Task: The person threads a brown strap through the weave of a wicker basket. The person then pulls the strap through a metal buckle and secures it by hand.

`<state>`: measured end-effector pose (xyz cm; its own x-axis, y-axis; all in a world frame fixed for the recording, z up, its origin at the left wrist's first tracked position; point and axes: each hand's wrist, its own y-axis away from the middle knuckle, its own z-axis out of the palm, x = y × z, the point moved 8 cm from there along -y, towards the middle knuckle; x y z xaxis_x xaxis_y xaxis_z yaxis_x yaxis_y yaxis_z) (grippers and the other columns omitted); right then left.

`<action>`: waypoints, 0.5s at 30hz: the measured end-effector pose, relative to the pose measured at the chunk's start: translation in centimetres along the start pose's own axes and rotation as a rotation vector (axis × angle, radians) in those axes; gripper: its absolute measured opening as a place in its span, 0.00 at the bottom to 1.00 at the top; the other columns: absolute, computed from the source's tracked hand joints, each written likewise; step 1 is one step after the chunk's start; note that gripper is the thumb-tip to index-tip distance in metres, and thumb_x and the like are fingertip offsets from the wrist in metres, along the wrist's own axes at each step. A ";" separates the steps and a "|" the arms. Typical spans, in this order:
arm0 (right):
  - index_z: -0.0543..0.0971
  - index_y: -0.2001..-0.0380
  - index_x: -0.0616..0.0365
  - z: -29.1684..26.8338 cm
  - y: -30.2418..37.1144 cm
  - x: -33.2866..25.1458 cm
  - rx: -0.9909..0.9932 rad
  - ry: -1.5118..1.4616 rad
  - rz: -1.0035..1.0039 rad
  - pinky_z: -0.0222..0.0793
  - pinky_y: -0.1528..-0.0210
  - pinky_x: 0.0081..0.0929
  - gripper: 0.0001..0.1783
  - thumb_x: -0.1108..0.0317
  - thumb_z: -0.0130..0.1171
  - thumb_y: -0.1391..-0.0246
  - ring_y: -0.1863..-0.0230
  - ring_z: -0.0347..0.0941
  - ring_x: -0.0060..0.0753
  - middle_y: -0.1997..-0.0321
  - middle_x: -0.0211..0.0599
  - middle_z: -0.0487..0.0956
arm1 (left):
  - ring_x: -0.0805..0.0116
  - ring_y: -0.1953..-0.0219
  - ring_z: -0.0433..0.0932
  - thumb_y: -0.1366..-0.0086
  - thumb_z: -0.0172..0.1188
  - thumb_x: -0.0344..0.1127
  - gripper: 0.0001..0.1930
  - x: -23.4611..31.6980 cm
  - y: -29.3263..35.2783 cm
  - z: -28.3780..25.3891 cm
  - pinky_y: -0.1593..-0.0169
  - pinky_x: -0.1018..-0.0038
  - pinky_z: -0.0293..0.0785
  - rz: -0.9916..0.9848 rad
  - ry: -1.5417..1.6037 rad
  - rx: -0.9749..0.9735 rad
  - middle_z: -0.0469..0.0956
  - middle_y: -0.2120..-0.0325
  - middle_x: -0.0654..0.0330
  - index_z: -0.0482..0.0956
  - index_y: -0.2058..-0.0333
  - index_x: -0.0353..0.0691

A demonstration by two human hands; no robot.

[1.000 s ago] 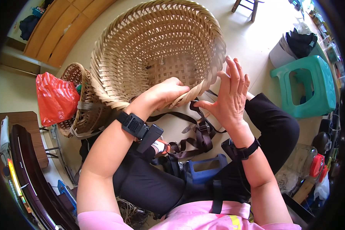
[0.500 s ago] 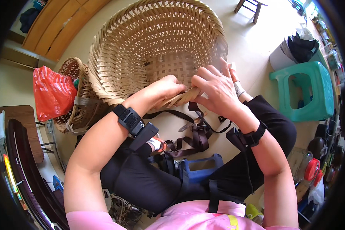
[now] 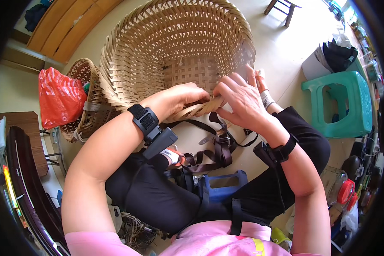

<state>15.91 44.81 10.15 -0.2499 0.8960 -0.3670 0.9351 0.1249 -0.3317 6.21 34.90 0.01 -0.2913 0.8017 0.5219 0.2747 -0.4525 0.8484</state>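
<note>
A large woven basket [image 3: 187, 70] of pale bamboo strips lies with its mouth turned up toward me, its near rim close to my knees. My left hand [image 3: 185, 94] is closed over that rim, left of my right hand; its fingertips are partly hidden behind the hand. With the thumb outside and fingers bent over the edge, my right hand [image 3: 243, 100] grips the braided part of the same rim. Its forefinger points up along the basket's right side. Whether a loose strip is pinched there cannot be made out.
Dark straps [image 3: 217, 151] lie on the floor between my legs, near a blue plastic stool [image 3: 224, 194]. A smaller basket [image 3: 94, 117] with a red-striped bag [image 3: 59, 98] stands left. At right are a green stool [image 3: 341, 106] and a lined bin [image 3: 318, 64].
My left forearm and elbow have swung slightly outward to the left, and the left fingers have shifted a little along the rim. My right hand stays nearly in place.
</note>
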 end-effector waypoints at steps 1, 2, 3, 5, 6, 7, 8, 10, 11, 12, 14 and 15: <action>0.73 0.62 0.49 0.0 0.1 -0.1 0.006 0.002 0.004 0.43 0.31 0.60 0.21 0.61 0.69 0.60 0.51 0.69 0.37 0.63 0.30 0.70 | 0.68 0.79 0.79 0.36 0.58 0.37 0.12 -0.2 0.0 0.0 0.76 0.67 0.73 -0.008 0.006 0.017 0.82 0.74 0.57 0.84 0.66 0.33; 0.72 0.63 0.49 0.0 0.1 -0.2 0.020 0.030 -0.003 0.43 0.30 0.60 0.21 0.61 0.69 0.61 0.51 0.69 0.37 0.63 0.30 0.69 | 0.67 0.79 0.79 0.35 0.57 0.36 0.12 -0.1 -0.1 -0.1 0.76 0.67 0.74 0.002 0.013 0.030 0.82 0.74 0.56 0.83 0.65 0.33; 0.72 0.63 0.49 0.0 0.3 -0.5 0.033 0.059 -0.009 0.43 0.30 0.60 0.21 0.61 0.70 0.61 0.51 0.69 0.36 0.63 0.29 0.69 | 0.67 0.79 0.79 0.35 0.56 0.36 0.12 -0.3 -0.1 0.1 0.75 0.68 0.74 0.006 0.040 0.020 0.82 0.73 0.56 0.83 0.66 0.33; 0.73 0.64 0.49 -0.1 0.8 -1.1 0.073 0.111 -0.030 0.43 0.30 0.60 0.21 0.61 0.70 0.62 0.52 0.70 0.35 0.64 0.28 0.70 | 0.66 0.79 0.78 0.33 0.55 0.36 0.12 -1.0 -0.2 1.1 0.77 0.69 0.73 -0.022 0.168 -0.063 0.81 0.74 0.54 0.81 0.66 0.33; 0.73 0.64 0.49 0.1 1.2 -1.3 0.061 0.132 -0.017 0.43 0.30 0.60 0.21 0.61 0.70 0.62 0.52 0.70 0.34 0.64 0.27 0.70 | 0.65 0.81 0.79 0.35 0.60 0.38 0.11 -1.6 -0.1 1.3 0.78 0.69 0.75 -0.048 0.203 -0.046 0.82 0.76 0.56 0.82 0.66 0.35; 0.74 0.64 0.49 0.3 1.5 -1.5 0.060 0.149 -0.012 0.43 0.29 0.61 0.21 0.61 0.71 0.62 0.53 0.70 0.33 0.64 0.27 0.70 | 0.65 0.81 0.79 0.35 0.60 0.38 0.11 -2.2 -0.1 1.4 0.78 0.69 0.75 -0.074 0.195 -0.016 0.82 0.75 0.56 0.82 0.67 0.35; 0.74 0.64 0.49 0.6 1.9 -1.9 0.053 0.159 -0.008 0.43 0.29 0.61 0.21 0.60 0.71 0.62 0.53 0.71 0.33 0.64 0.27 0.70 | 0.65 0.81 0.79 0.35 0.60 0.38 0.11 -2.7 -0.1 1.8 0.78 0.68 0.75 -0.070 0.188 -0.031 0.83 0.75 0.55 0.82 0.67 0.35; 0.76 0.63 0.48 0.8 2.9 -2.9 0.069 0.158 -0.046 0.42 0.29 0.63 0.20 0.59 0.69 0.62 0.55 0.71 0.30 0.65 0.26 0.70 | 0.66 0.79 0.80 0.35 0.59 0.36 0.10 -3.6 0.2 3.0 0.76 0.69 0.74 -0.035 0.228 -0.096 0.82 0.75 0.56 0.82 0.68 0.35; 0.76 0.63 0.48 1.0 3.5 -3.3 0.065 0.153 -0.055 0.41 0.29 0.64 0.21 0.59 0.69 0.62 0.55 0.71 0.30 0.65 0.26 0.70 | 0.66 0.78 0.79 0.34 0.58 0.36 0.10 -4.2 0.3 3.2 0.75 0.69 0.74 -0.018 0.227 -0.076 0.82 0.75 0.57 0.82 0.68 0.35; 0.76 0.63 0.48 1.2 4.0 -3.8 0.066 0.147 -0.065 0.41 0.29 0.64 0.21 0.59 0.69 0.63 0.55 0.71 0.29 0.65 0.25 0.70 | 0.66 0.77 0.78 0.34 0.57 0.36 0.11 -4.8 0.4 3.2 0.73 0.69 0.74 -0.017 0.192 -0.047 0.81 0.75 0.58 0.82 0.68 0.35; 0.77 0.64 0.47 1.5 5.2 -4.2 0.077 0.132 -0.046 0.40 0.29 0.64 0.19 0.59 0.68 0.63 0.58 0.72 0.27 0.65 0.23 0.71 | 0.70 0.72 0.76 0.34 0.57 0.37 0.08 -5.8 0.9 2.7 0.63 0.64 0.73 -0.034 0.291 -0.050 0.78 0.74 0.64 0.79 0.69 0.41; 0.77 0.65 0.47 1.4 5.9 -4.4 0.086 0.109 -0.034 0.40 0.29 0.63 0.19 0.59 0.68 0.63 0.59 0.72 0.27 0.65 0.22 0.72 | 0.71 0.71 0.75 0.34 0.57 0.37 0.07 -6.7 1.1 1.8 0.61 0.62 0.72 -0.114 0.339 -0.002 0.77 0.74 0.65 0.78 0.69 0.43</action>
<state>22.16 41.01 8.57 -0.2482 0.9335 -0.2588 0.9003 0.1236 -0.4173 10.11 29.75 -2.66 -0.6073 0.6725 0.4229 0.2210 -0.3683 0.9031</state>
